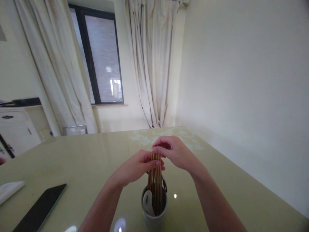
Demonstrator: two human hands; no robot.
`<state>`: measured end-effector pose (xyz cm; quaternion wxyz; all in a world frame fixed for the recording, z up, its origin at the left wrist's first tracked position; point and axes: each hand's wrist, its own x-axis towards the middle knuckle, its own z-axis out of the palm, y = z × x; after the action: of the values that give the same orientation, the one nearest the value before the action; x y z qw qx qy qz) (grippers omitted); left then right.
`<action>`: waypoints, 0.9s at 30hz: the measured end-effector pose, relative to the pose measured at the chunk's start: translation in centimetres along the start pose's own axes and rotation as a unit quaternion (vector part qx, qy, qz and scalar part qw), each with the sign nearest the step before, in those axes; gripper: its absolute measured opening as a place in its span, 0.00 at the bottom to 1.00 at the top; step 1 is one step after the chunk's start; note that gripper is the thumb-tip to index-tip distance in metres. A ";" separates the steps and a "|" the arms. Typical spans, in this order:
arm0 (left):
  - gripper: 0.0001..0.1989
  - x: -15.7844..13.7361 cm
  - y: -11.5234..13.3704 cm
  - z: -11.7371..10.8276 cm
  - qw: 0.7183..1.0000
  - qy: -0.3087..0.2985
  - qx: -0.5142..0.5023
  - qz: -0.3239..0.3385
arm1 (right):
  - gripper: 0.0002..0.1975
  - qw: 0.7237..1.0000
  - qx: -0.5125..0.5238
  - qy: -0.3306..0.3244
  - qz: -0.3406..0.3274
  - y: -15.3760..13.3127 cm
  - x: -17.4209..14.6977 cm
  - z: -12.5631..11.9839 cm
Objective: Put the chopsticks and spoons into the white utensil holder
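Observation:
A bundle of brown chopsticks point(156, 185) stands upright in a pale round cup point(154, 221) near the table's front. My left hand point(138, 165) is wrapped round the chopsticks' upper part, its thumb across the front. At their top ends, my right hand point(173, 150) pinches the tips with thumb and fingers. The lower ends sit down inside the cup. A white spoon-like piece point(148, 202) with a small blue mark leans in the cup, left of the chopsticks. Dark rounded parts show at the cup's rim, partly hidden behind the sticks.
The glossy greenish table point(96, 154) reaches to the wall on the right. At the left lie a dark flat tablet-like object point(40, 209) and a white object point(11, 190). Curtains point(152, 64), a window point(103, 58) and a white cabinet point(18, 129) stand beyond the table.

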<state>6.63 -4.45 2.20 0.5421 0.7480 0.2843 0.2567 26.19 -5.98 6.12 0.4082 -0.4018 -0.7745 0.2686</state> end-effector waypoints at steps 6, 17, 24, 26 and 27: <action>0.18 -0.6 1.6 0.2 0.998 0.031 0.033 0.032 | 0.03 0.998 0.034 0.044 -0.034 -1.2 -0.3 0.1; 0.15 -1.8 4.2 1.5 0.992 0.070 0.041 0.098 | 0.03 0.989 0.027 0.124 -0.082 -3.8 -1.6 0.4; 0.13 -2.6 5.1 1.3 0.981 0.159 -0.012 0.114 | 0.15 0.978 0.095 0.168 -0.079 -3.7 -1.8 0.6; 0.13 -2.9 5.0 0.7 0.972 0.199 -0.020 0.127 | 0.18 0.981 0.098 0.156 -0.059 -3.4 -1.5 0.5; 0.13 -3.2 5.0 0.3 0.966 0.222 -0.030 0.132 | 0.19 0.985 0.089 0.141 -0.043 -3.3 -1.4 0.5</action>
<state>5.34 -8.13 6.66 0.4489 0.6864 0.2888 0.4938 24.96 -8.97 7.71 0.5587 -0.3642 -0.6984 0.2597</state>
